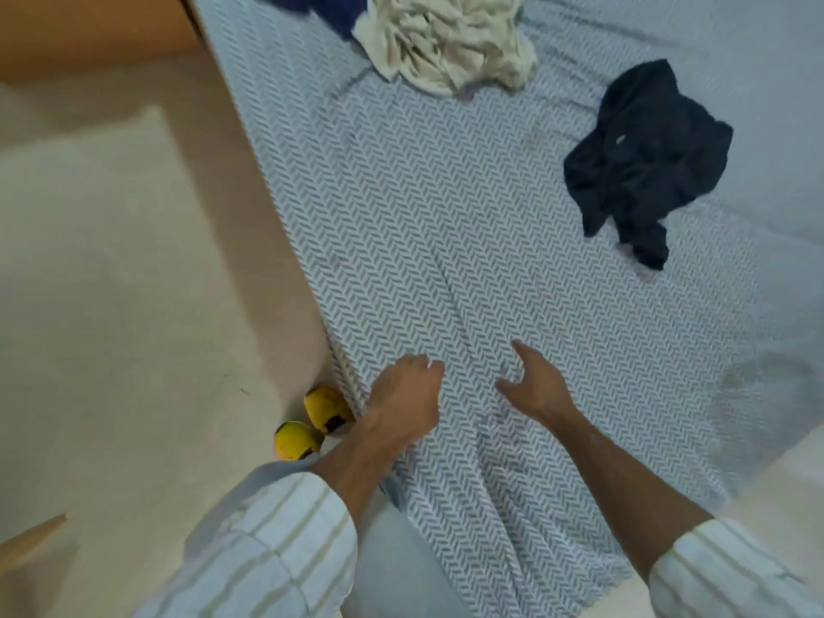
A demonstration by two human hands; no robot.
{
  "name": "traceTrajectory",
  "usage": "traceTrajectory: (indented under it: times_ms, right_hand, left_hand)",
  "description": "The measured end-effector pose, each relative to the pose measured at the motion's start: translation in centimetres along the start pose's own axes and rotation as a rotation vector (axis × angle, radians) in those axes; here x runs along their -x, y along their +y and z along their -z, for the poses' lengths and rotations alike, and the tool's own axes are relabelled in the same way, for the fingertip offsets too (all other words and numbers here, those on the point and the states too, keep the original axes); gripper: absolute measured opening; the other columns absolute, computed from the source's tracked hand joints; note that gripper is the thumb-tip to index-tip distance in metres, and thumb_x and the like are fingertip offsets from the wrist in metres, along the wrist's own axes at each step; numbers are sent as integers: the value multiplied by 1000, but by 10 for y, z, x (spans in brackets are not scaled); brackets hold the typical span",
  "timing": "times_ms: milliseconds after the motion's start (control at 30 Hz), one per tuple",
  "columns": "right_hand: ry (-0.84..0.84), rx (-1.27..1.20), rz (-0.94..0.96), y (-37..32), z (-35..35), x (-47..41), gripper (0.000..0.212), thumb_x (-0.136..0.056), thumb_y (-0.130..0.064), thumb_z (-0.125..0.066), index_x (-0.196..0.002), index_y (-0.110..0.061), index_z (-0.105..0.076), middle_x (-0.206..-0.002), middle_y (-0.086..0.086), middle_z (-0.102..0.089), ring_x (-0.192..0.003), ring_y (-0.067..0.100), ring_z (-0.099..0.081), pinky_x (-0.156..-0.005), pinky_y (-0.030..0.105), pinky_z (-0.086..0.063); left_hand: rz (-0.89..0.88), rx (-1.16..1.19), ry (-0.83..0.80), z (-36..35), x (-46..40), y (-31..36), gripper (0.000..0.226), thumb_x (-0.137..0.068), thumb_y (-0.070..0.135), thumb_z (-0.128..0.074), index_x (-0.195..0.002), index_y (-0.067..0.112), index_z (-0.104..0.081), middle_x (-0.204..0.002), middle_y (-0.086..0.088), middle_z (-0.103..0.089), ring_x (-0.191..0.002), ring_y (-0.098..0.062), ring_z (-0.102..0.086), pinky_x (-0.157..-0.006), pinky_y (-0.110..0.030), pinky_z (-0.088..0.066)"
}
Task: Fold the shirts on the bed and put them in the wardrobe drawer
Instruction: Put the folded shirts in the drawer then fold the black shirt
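Observation:
A crumpled cream shirt (pixel 450 42) lies at the far end of the bed (pixel 446 207), with a dark blue garment (pixel 321 6) partly under it at the top edge. A crumpled navy shirt (pixel 646 158) sits on the right side of the bed. My left hand (pixel 408 394) hovers over the near left edge of the patterned sheet, fingers loosely curled and holding nothing. Beside it, my right hand (pixel 535 385) is spread with relaxed fingers just above the sheet. Both hands are well short of the shirts.
The bed's left edge drops to a pale floor (pixel 111 260). Two yellow shoes (pixel 312 421) stand on the floor by the bed's side. A brown wooden surface (pixel 89 33) fills the top left corner. A wooden corner (pixel 31 537) pokes in at the lower left.

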State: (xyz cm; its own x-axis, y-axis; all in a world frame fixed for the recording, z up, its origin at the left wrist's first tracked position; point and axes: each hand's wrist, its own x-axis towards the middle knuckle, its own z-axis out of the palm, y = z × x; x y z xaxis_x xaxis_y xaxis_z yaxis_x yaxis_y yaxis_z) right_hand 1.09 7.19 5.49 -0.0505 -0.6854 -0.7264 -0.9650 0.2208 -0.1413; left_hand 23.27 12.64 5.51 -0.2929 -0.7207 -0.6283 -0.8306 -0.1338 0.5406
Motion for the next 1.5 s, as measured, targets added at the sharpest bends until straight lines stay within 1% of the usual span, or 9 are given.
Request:
traceTrajectory:
  times_ms: [167,300,433,600,733,833,1100,1267,1500]
  right_hand:
    - [33,121,41,34,-40,-49,105,-84,-36,-78,-161,-17,-9,-166,19,-1,-154,36,-4,-119,47,-23]
    - [84,160,75,47,-55,-56,106,-87,-44,-73,-161,-24,-1,-166,16,9,-153,38,-3,-116,53,-26]
    - [62,296,165,50,-47,-67,110,-84,-57,-69,-160,-20,1,-163,28,7,-143,48,-31,-107,47,-40]
    - [110,413,237,59,-38,-71,116,-75,-73,-66,-159,-20,-7,-160,33,-13,-129,42,-51,-97,41,-48]
    - [120,373,449,80,-16,-69,77,-82,-66,-63,-141,-20,-45,-129,19,-60,-117,34,-58,-88,37,-49]
    - [202,209,514,91,15,-81,45,-93,-51,-58,-124,-19,-64,-111,7,-72,-106,26,-65,-90,35,-51]
    - [407,-90,358,105,132,-182,61,-99,-36,-56,-151,-11,-36,-148,15,-46,-132,33,-47,-104,38,-39]
    - [428,-100,212,96,176,-241,84,-98,-38,-60,-160,-17,-7,-147,21,-41,-120,41,-52,-86,42,-45]
    - [626,-170,116,94,174,-288,34,-99,-20,-47,-132,-12,-52,-128,17,-54,-114,42,-54,-88,44,-46]
  left_hand:
    - [53,-269,-40,-45,-48,-4,76,-98,18,-57,-158,9,-12,-166,-17,-5,-153,-36,-2,-119,-55,-23]
    - [88,-379,34,-51,-59,7,61,-98,16,-58,-151,3,-32,-158,-28,-23,-149,-44,-18,-113,-58,-32]
    - [109,-356,123,-41,-56,23,32,-95,9,-57,-126,9,-58,-127,-16,-60,-123,-36,-52,-98,-46,-46]
    - [206,-287,250,-50,-66,51,22,-97,19,-53,-116,16,-64,-117,-7,-66,-109,-29,-63,-89,-38,-50]
    - [309,-203,317,-67,-81,84,32,-95,30,-52,-123,18,-62,-123,-11,-65,-115,-32,-62,-95,-37,-49]
    - [279,-84,360,-72,-93,94,45,-87,42,-50,-125,19,-58,-125,-11,-60,-120,-32,-57,-99,-39,-49]
    - [401,-236,292,-42,-161,119,81,-85,36,-69,-152,24,-26,-162,-1,-21,-139,-28,-39,-103,-45,-45]
    - [468,-296,262,-35,-187,119,61,-80,25,-72,-135,16,-47,-145,-8,-49,-122,-29,-59,-97,-41,-51]
    - [421,-405,311,-29,-199,126,29,-91,16,-62,-120,13,-64,-123,-9,-65,-116,-28,-62,-96,-36,-49]
